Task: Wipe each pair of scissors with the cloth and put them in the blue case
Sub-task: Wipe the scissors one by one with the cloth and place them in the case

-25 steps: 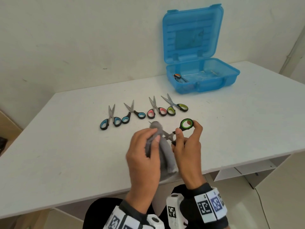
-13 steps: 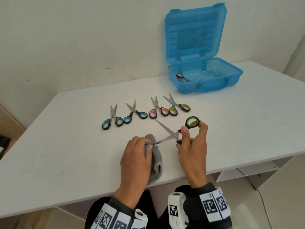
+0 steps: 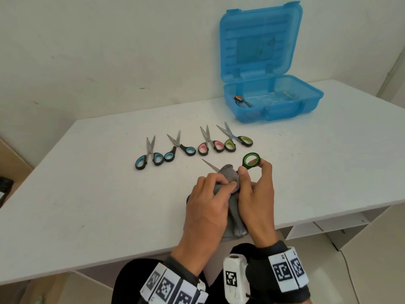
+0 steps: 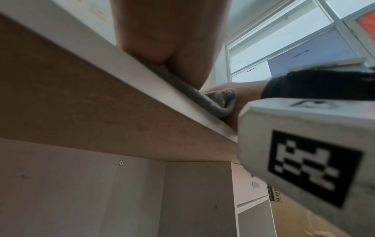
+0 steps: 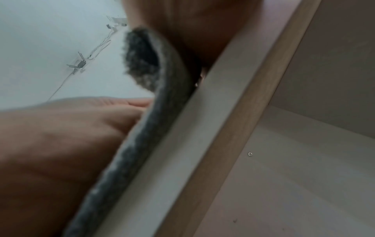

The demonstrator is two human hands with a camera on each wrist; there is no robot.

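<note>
In the head view my right hand (image 3: 254, 172) pinches the green-handled scissors (image 3: 251, 160) by the handle, held open just above the table. My left hand (image 3: 215, 189) grips the grey cloth (image 3: 228, 172) wrapped around one blade near the pivot; the other blade tip (image 3: 208, 163) sticks out to the left. The cloth (image 4: 213, 102) hangs over the table's front edge in both wrist views (image 5: 154, 112). The blue case (image 3: 274, 99) stands open at the back right with one orange-handled pair (image 3: 240, 99) inside.
Several scissors lie in a row on the white table (image 3: 87, 205): two blue-handled pairs (image 3: 151, 159) (image 3: 179, 149), a pink pair (image 3: 210, 145), a yellow-green pair (image 3: 237, 141). The wall is close behind the case. Shelving sits under the table at right (image 3: 328, 224).
My left hand has slid the cloth back up from the blade tips toward the pivot, covering one blade again. The right hand keeps its hold on the handle.
</note>
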